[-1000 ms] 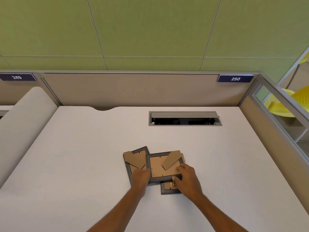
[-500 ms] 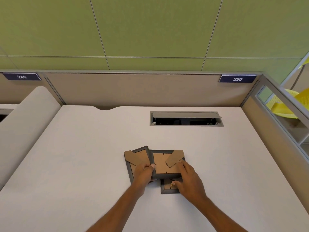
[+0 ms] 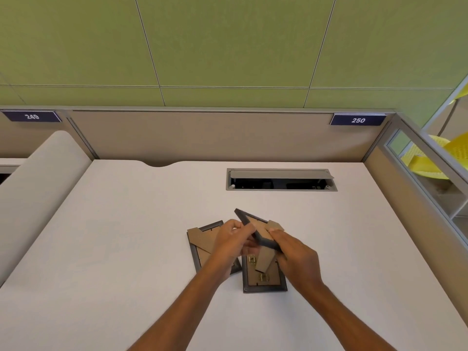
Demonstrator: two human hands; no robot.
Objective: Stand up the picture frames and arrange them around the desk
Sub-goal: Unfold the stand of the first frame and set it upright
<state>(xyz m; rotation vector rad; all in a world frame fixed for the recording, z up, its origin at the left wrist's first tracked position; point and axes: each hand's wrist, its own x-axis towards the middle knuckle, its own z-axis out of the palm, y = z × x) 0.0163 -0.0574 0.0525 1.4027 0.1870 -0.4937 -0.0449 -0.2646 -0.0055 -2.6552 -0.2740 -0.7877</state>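
— What does the raised picture frame look like?

— Dark grey moulding with a brown cardboard back facing the camera. It is tilted steeply, one corner pointing away toward the cable hatch, and a cardboard easel flap juts out on its right side.

— Who holds it?

— Both hands. The left hand pinches the frame's left edge, thumb on top and fingers curled under. The right hand grips the lower right edge, fingers closed over the moulding.

— And it sits where?

— Lifted off the white desk, near the middle, above two others.

— Describe those.

— The left frame lies face down, grey border, a cardboard flap folded across its back; the left forearm covers its lower right part. The near frame also lies face down just beside it, showing small brass clips on its brown back and an easel leg across it. Whether the two touch, I cannot tell.

— Anything further off?

— A beige partition with a plate reading 250 behind the desk.
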